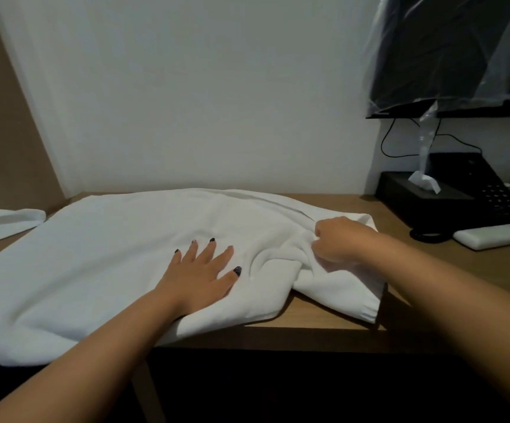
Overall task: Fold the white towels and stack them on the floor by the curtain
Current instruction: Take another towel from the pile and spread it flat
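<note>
A large white towel [110, 248] lies spread across the wooden desk [317, 315], its near edge hanging over the front. My left hand [200, 274] presses flat on the towel's middle, fingers straight and spread. My right hand [339, 242] grips a bunched fold of the same towel near its right end, where the cloth is crumpled. A second white towel [0, 224] lies at the far left edge of the desk, partly cut off by the frame.
A black tissue box [415, 198] and a black desk phone [479, 190] stand at the back right, with a white remote [495, 236] in front. A plastic-wrapped TV [455, 56] hangs above them. A white wall rises behind the desk.
</note>
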Demonstrator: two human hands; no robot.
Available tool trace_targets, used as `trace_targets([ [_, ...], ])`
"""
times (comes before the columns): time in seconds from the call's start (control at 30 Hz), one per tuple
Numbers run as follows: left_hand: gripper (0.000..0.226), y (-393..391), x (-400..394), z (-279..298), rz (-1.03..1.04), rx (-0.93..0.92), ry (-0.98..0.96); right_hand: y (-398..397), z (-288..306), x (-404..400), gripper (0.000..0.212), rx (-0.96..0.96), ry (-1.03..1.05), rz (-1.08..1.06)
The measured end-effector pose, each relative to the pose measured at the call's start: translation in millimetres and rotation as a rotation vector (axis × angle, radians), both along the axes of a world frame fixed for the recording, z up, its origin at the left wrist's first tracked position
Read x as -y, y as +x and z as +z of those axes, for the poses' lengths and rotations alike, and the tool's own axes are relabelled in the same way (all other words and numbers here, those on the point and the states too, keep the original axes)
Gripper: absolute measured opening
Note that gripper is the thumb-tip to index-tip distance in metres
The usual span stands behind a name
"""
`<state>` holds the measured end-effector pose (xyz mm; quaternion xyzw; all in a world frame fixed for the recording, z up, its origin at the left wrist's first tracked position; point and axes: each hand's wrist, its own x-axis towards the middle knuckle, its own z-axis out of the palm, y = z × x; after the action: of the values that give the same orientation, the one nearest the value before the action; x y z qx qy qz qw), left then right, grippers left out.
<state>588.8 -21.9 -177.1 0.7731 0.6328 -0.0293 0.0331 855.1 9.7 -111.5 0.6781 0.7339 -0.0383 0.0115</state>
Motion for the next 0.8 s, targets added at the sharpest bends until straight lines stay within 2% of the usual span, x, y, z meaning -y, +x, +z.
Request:
trace_targets([
  [0.07,0.112,-0.1,0.8,0.2,-0.006,-0.004,-0.004,8.4,-4.5,-5.9,0.036,0.026,-0.054,-0.014],
  [0.17,0.1,-0.2,0.9,0.2,-0.007,-0.006,0.005,33.5,-14.9,-24.5,0.051,-0.191,-0.036,-0.062],
  [0.2,0.089,-0.1,0.9,0.3,-0.004,-0.018,0.006,40.8,-19.0,-30.9,0.064,-0.276,-0.004,-0.073],
  [0.27,0.067,0.8,2.0,1.6,0.001,-0.019,0.008,51.9,-21.2,-40.5,0.103,-0.411,0.068,-0.114],
  [0.33,0.062,0.7,3.6,2.5,-0.003,-0.016,0.004,56.8,-17.4,-46.0,0.123,-0.491,0.113,-0.201],
  [0.43,0.062,-0.5,2.2,0.5,-0.008,-0.003,0.007,50.8,-5.3,-49.1,0.116,-0.438,0.084,-0.305],
  [0.5,0.062,-1.2,1.1,-0.6,-0.005,0.002,0.004,35.9,1.5,-43.4,0.1,-0.348,0.04,-0.206],
  [0.6,0.06,1.5,6.6,3.6,-0.023,0.055,0.036,4.7,5.4,-10.5,0.064,-0.272,0.052,0.058],
  [0.67,0.054,3.1,13.5,4.5,-0.037,0.237,0.106,-11.6,4.6,21.6,0.056,-0.224,0.066,0.192],
  [0.73,0.043,4.2,22.4,6.5,-0.033,0.548,0.23,-18.2,4.9,48.4,0.053,-0.18,0.01,0.261],
  [0.8,0.033,7.3,35.5,10.5,-0.068,0.753,0.359,-15.3,7.0,62.8,0.035,-0.195,-0.056,0.286],
])
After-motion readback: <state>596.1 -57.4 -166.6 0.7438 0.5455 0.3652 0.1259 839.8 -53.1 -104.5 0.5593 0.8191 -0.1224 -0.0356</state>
